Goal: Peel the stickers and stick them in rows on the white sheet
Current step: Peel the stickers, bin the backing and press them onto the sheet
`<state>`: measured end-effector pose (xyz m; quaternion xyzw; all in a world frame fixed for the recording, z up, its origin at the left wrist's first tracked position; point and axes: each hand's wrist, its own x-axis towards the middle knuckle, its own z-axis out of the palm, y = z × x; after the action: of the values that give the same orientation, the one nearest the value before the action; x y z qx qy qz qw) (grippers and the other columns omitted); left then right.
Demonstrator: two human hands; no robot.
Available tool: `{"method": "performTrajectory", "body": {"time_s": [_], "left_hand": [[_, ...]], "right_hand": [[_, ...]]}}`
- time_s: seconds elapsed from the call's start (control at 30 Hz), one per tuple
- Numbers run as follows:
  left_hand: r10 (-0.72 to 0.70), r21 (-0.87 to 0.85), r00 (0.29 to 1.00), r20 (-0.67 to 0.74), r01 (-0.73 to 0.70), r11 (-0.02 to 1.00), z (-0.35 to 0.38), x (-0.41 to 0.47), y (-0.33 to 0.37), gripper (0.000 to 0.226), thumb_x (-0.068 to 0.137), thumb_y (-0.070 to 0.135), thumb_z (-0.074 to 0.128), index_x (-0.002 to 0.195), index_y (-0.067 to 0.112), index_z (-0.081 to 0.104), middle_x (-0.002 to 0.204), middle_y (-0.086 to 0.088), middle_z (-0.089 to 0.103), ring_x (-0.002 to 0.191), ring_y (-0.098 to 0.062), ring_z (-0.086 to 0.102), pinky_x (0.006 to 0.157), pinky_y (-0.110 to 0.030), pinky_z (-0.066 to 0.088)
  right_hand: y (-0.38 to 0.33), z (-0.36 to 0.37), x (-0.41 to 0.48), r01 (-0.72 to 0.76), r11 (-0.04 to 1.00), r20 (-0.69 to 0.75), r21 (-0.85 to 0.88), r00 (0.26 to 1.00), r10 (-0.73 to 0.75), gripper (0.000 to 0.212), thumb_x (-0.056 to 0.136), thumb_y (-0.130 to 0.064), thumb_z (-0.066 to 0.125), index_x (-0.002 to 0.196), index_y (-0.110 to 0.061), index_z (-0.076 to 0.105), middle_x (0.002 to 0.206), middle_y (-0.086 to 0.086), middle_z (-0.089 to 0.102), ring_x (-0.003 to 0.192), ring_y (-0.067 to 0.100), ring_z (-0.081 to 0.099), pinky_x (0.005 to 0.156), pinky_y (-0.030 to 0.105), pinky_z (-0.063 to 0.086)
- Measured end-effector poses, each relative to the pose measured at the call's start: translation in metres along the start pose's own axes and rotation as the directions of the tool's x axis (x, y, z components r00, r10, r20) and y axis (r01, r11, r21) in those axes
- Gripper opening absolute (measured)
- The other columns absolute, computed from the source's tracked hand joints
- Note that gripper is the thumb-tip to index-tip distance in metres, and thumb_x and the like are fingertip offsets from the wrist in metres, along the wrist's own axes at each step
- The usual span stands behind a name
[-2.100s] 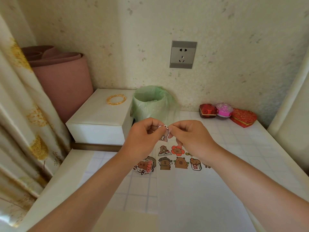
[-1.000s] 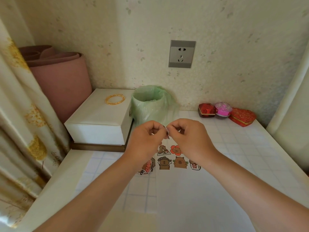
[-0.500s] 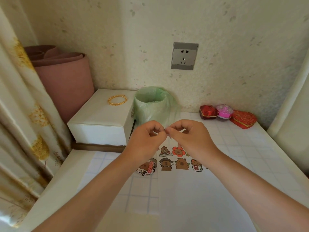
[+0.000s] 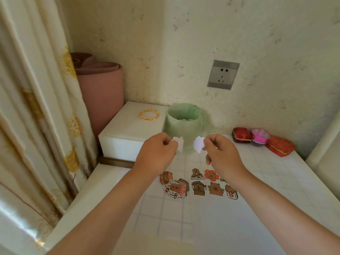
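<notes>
A white piece [image 4: 178, 145] is pinched by the fingers [image 4: 168, 142] of the left hand [image 4: 156, 155], a second piece [image 4: 198, 145] by those of the right hand [image 4: 220, 155], held apart before the bin [image 4: 184, 126]. Which is the sticker cannot be told. Below, stickers [image 4: 216, 188] are stuck in two rows on the sheet [image 4: 230, 227], a pile [image 4: 174, 187] at its left edge

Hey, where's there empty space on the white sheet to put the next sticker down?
The white sheet is bare below the lower sticker row, toward the person. The tiled tabletop in front of the heart boxes is also bare. Crowded: the loose sticker pile at the sheet's left edge, and the two rows.
</notes>
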<state>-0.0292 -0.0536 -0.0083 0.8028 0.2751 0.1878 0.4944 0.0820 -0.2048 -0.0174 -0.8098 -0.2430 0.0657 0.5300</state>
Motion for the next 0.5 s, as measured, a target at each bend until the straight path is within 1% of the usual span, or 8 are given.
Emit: {"method": "performTrajectory", "body": {"time_s": [0.07,0.17,0.2,0.27,0.37,0.43,0.5], "left_hand": [[-0.009,-0.014,1.0,-0.011,0.008,1.0,-0.006,0.005,0.001,0.018,0.086,0.023,0.048,0.084,0.011,0.061,0.076,0.003,0.072,0.069,-0.023,0.066,0.066,-0.038,0.055],[-0.026,-0.086,1.0,-0.007,0.025,0.996,-0.013,0.011,0.002,0.019,0.086,0.021,0.048,0.086,0.008,0.063,0.072,0.004,0.072,0.055,-0.015,0.06,0.06,-0.033,0.051],[-0.029,-0.093,1.0,-0.003,0.028,0.995,-0.014,0.013,0.003,0.019,0.085,0.021,0.049,0.087,0.008,0.063,0.072,0.005,0.073,0.054,-0.014,0.059,0.059,-0.032,0.051],[-0.034,-0.097,0.999,0.009,0.035,0.995,-0.016,0.015,0.004,0.018,0.085,0.021,0.05,0.086,0.01,0.065,0.071,0.007,0.073,0.054,-0.013,0.059,0.06,-0.031,0.051],[-0.038,-0.089,0.999,0.026,0.04,0.995,-0.019,0.018,0.006,0.017,0.086,0.02,0.051,0.083,0.014,0.067,0.071,0.009,0.073,0.055,-0.013,0.059,0.061,-0.03,0.052],[-0.036,-0.084,0.999,0.029,0.038,0.996,-0.019,0.019,0.007,0.018,0.087,0.02,0.05,0.082,0.014,0.067,0.071,0.01,0.074,0.054,-0.012,0.06,0.061,-0.03,0.052],[-0.033,-0.08,0.999,0.023,0.034,0.996,-0.018,0.021,0.008,0.021,0.088,0.02,0.049,0.085,0.01,0.067,0.071,0.01,0.073,0.051,-0.011,0.06,0.061,-0.03,0.052]], "right_hand": [[-0.005,0.007,0.013,0.07,0.997,-0.036,-0.033,0.997,-0.071,0.018,0.1,-0.025,0.054,0.086,-0.019,0.064,0.076,0.0,0.064,0.05,0.007,0.051,0.049,0.019,0.041],[-0.018,0.015,0.045,0.209,0.959,-0.086,-0.191,0.97,-0.228,0.02,0.097,-0.024,0.058,0.079,-0.021,0.066,0.076,-0.007,0.065,0.063,0.004,0.054,0.059,0.019,0.04],[-0.025,0.016,0.058,0.242,0.94,-0.103,-0.242,0.957,-0.272,0.019,0.096,-0.024,0.058,0.08,-0.02,0.067,0.077,-0.009,0.066,0.067,0.002,0.056,0.062,0.019,0.041],[-0.037,0.02,0.085,0.274,0.91,-0.129,-0.311,0.937,-0.326,0.016,0.094,-0.027,0.06,0.082,-0.02,0.069,0.079,-0.012,0.066,0.074,0.004,0.059,0.068,0.024,0.045],[-0.046,0.027,0.117,0.264,0.861,-0.088,-0.435,0.939,-0.332,0.016,0.093,-0.029,0.061,0.081,-0.022,0.069,0.075,-0.015,0.064,0.077,0.011,0.062,0.068,0.028,0.049],[-0.045,0.033,0.129,0.233,0.816,-0.016,-0.529,0.959,-0.283,0.014,0.093,-0.026,0.061,0.083,-0.023,0.071,0.077,-0.013,0.065,0.08,0.015,0.065,0.07,0.031,0.053],[-0.041,0.037,0.133,0.213,0.794,0.03,-0.569,0.971,-0.238,0.012,0.092,-0.024,0.062,0.086,-0.025,0.072,0.079,-0.014,0.064,0.084,0.017,0.066,0.074,0.034,0.055]]}}
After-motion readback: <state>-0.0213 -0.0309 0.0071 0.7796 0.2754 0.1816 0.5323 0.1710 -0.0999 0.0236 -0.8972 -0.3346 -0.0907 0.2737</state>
